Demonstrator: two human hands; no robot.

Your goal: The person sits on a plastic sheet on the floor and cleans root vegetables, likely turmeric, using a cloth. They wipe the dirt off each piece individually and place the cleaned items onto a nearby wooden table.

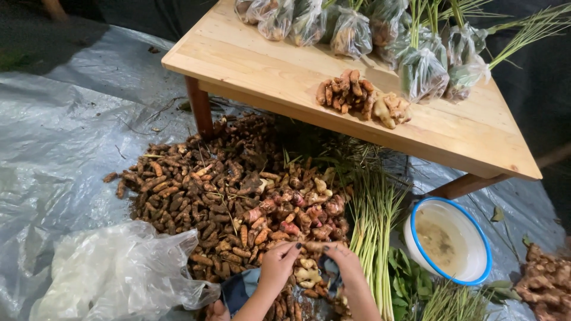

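— Head view: where is the root piece, and which of the hands has it?

— Both do. The pale root piece point(313, 245) is pinched between the left hand point(278, 266) and the right hand point(347, 265), low in the middle of the view, just above the near edge of the heap of turmeric and ginger roots point(226, 196) on the plastic sheet point(59, 148).

— How does its long axis run?

— Roughly left to right, bridging the two hands; each closes its fingertips on one end, so neither is clearly nearer.

— And the pose?

— Both forearms come up from the bottom edge, wrists angled inward toward each other, knuckles up, over a dark cloth point(241, 288).

— What lies around?

— A crumpled clear plastic bag point(119, 273) sits to the left of the hands, lemongrass stalks point(375, 220) to the right, and beyond those a white bowl with a blue rim point(476, 238). Farther up, the wooden tabletop point(250, 53) carries two small root clusters point(351, 92) near its front edge and filled bags point(351, 30) along the back.
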